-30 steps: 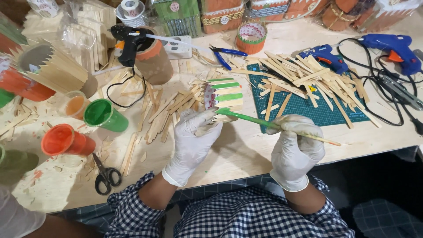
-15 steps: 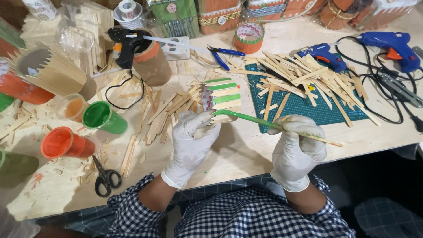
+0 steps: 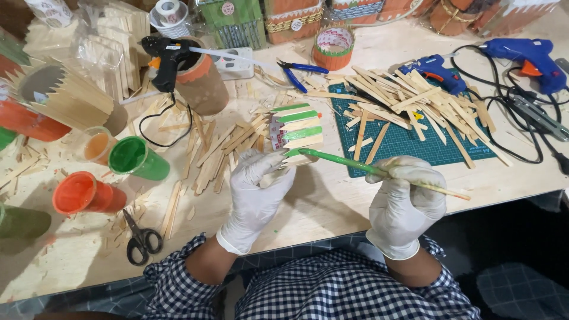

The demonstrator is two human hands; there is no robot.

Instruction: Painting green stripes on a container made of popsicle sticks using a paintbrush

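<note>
Head view, looking down at a plywood table crowded with craft supplies.

My left hand, in a white glove, curls around the lower edge of a small holder faced with flat wooden sticks. Its fingers are closed on the holder, tipping the stick face up toward me. Some sticks are painted green; the others are bare wood.

My right hand, also gloved, pinches a thin brush near its middle. The brush handle is smeared green. Its tip meets the lowest sticks of the holder, just above my left fingers.

To do this step well, I judge the holder should be kept steady and tilted, with the left fingers clear of the wet green. Short strokes along one stick at a time should keep paint off the bare neighbours.

To the left stand a green cup and an orange cup, both showing paint inside. Scissors lie near the table edge below them. Loose sticks are scattered between the cups and the holder.

To the right lies a green mat under a pile of more sticks. Two blue glue guns rest beyond it with black cords. A black glue gun leans on a brown pot at the back left.

My checked sleeves show at the bottom edge.
</note>
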